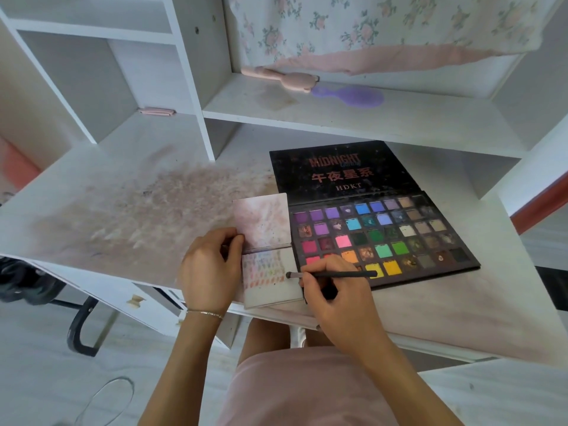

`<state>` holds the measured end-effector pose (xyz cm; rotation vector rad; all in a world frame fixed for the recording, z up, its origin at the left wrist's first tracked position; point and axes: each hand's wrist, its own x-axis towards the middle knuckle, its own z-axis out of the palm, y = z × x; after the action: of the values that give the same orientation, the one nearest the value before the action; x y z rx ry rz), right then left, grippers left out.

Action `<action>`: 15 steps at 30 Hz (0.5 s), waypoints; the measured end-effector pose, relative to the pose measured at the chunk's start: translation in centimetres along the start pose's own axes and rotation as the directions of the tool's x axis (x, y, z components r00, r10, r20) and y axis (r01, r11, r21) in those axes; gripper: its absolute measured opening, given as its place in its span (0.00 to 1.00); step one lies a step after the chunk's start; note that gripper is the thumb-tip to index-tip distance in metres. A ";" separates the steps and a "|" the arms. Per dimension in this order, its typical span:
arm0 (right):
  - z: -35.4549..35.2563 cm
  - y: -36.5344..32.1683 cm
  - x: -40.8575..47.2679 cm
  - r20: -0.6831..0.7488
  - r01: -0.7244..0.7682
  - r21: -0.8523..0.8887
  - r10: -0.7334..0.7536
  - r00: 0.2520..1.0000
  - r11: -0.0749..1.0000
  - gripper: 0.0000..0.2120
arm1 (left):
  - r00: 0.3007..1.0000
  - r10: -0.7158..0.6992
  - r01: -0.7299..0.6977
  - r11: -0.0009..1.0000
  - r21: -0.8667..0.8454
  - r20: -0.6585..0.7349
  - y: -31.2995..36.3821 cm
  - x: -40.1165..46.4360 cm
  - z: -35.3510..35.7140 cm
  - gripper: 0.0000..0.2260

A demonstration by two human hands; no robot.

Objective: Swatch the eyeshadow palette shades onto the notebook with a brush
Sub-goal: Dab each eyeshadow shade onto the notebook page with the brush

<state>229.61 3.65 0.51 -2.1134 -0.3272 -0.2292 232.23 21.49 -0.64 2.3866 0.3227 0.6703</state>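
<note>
A small open notebook [272, 289] lies at the desk's front edge, its lower page covered with rows of colour swatches. Right of it sits the open eyeshadow palette [399, 235], black lid tipped back, many coloured pans showing. My right hand [335, 290] grips a thin black brush [338, 274] like a pen; its tip rests at the right edge of the swatched page. My left hand [210, 272] holds the notebook's left edge at the spine, thumb on the paper.
The white desk [123, 216] is smeared with pink powder to the left. A shelf behind holds a pink tool [282, 76] and a purple hairbrush [353, 95]. A floral cloth hangs above. A black chair frame [80, 327] stands at lower left.
</note>
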 end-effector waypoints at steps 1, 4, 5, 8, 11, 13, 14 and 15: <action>0.0 -0.1 0.0 0.003 -0.001 -0.006 0.001 1.000 1.000 0.06 | 1.000 0.001 -0.001 1.000 -0.002 -0.003 0.0 0.0 0.0 0.04; 0.0 -0.2 0.0 0.020 0.001 -0.028 -0.001 1.000 1.000 0.06 | 1.000 0.000 0.000 1.000 -0.008 0.000 0.1 0.0 0.0 0.03; 0.0 -0.2 0.0 0.021 0.000 -0.030 0.001 1.000 1.000 0.06 | 1.000 0.001 -0.001 1.000 -0.009 0.002 0.0 0.0 0.0 0.03; -0.1 -0.2 0.0 0.018 0.003 -0.029 -0.003 1.000 1.000 0.05 | 1.000 -0.001 0.001 1.000 -0.002 0.005 0.0 0.0 0.0 0.04; 0.0 -0.2 -0.1 0.018 0.001 -0.031 0.000 1.000 1.000 0.05 | 1.000 0.001 -0.001 1.000 0.006 0.009 -0.1 0.0 0.1 0.04; 0.0 -0.2 0.0 0.006 -0.003 -0.034 0.004 1.000 0.999 0.05 | 1.000 0.005 -0.005 1.000 0.001 0.010 -0.1 0.0 0.1 0.04; 0.0 -0.2 0.0 0.002 -0.005 -0.037 0.005 1.000 0.999 0.05 | 1.000 0.006 -0.006 1.000 0.000 0.009 -0.1 0.0 0.1 0.04; 0.0 -0.1 0.0 0.003 -0.007 -0.041 0.007 1.000 0.999 0.05 | 1.000 0.005 -0.005 1.000 0.000 0.007 -0.1 0.0 0.1 0.04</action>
<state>229.60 3.77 0.61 -2.1549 -0.3192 -0.2305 232.24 21.50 -0.71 2.3904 0.3140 0.6644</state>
